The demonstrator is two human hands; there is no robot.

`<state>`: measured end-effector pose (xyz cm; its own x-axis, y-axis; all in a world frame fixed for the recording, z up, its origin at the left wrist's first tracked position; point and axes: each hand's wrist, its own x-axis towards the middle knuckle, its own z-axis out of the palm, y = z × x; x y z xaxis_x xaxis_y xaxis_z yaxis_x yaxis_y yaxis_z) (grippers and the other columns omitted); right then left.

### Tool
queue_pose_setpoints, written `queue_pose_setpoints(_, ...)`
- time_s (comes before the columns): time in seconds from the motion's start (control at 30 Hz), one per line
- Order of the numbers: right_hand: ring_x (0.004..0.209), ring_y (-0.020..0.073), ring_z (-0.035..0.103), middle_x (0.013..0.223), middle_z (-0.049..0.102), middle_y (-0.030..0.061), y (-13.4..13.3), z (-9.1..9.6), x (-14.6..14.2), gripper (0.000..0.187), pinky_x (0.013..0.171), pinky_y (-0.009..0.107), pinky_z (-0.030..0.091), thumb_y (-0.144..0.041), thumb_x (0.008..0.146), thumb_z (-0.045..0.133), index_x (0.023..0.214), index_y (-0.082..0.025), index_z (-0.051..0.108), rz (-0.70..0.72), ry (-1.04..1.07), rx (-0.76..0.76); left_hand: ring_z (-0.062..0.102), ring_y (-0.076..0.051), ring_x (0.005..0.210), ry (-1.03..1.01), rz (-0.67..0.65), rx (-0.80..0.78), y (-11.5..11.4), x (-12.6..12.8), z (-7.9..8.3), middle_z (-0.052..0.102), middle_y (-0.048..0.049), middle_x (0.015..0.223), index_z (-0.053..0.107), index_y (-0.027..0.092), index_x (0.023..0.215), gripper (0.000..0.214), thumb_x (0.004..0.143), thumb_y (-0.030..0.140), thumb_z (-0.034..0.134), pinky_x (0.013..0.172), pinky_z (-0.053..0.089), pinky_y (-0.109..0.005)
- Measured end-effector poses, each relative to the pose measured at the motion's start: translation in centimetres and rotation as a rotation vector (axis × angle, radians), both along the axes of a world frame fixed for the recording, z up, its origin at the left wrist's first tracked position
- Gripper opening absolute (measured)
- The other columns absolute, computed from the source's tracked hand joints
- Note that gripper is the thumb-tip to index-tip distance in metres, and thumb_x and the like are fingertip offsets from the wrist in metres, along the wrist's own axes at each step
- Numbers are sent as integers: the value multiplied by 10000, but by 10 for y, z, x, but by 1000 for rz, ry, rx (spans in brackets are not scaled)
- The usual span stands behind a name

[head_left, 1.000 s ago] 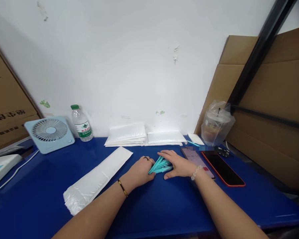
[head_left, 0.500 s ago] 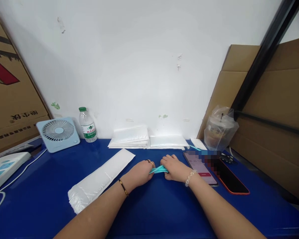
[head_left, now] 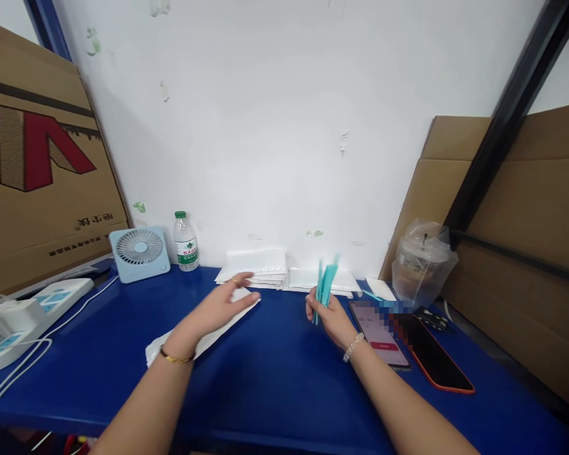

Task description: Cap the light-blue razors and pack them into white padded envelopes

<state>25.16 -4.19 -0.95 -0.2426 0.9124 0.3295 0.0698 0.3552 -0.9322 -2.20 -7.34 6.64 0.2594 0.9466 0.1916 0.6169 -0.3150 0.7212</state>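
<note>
My right hand (head_left: 326,316) is closed round a bunch of thin teal sticks (head_left: 325,282), held upright above the blue table (head_left: 275,373). My left hand (head_left: 220,308) hovers open, fingers spread, over a long white padded envelope (head_left: 203,335) lying on the table. Nothing is in the left hand.
Stacks of white padded envelopes (head_left: 260,262) lie against the wall. A small blue fan (head_left: 139,252) and a water bottle (head_left: 186,242) stand at the back left, with a power strip (head_left: 33,303) further left. Two phones (head_left: 408,341) and a bagged drink cup (head_left: 422,262) are at the right. Cardboard flanks both sides.
My right hand has lifted the teal sticks off the table and turned them upright. My left hand let go of them and moved left over the long envelope. The camera tilted up.
</note>
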Motion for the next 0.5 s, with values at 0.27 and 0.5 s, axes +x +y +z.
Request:
queue_pose_setpoints(0.27,579,135,520,628,546,-10,8,-13,0,346,610,277,414,-474,698,640,840,-170,554,61,140,-207,457,-366,1133,374,511,-266,-24,-86,-61,502,-226,1209,371,56,1313,898,686,694,451,903,367,-432)
queue_pose_setpoints(0.5,481,100,448,561,484,-40,10,-4,18,305,514,245,363,-439,696,632,825,-171,562,5,3,-172,591,-189,830,71,-272,-349,-65,-12,-30,598,-76,1048,315,200,1347,759,730,582,538,747,457,-307)
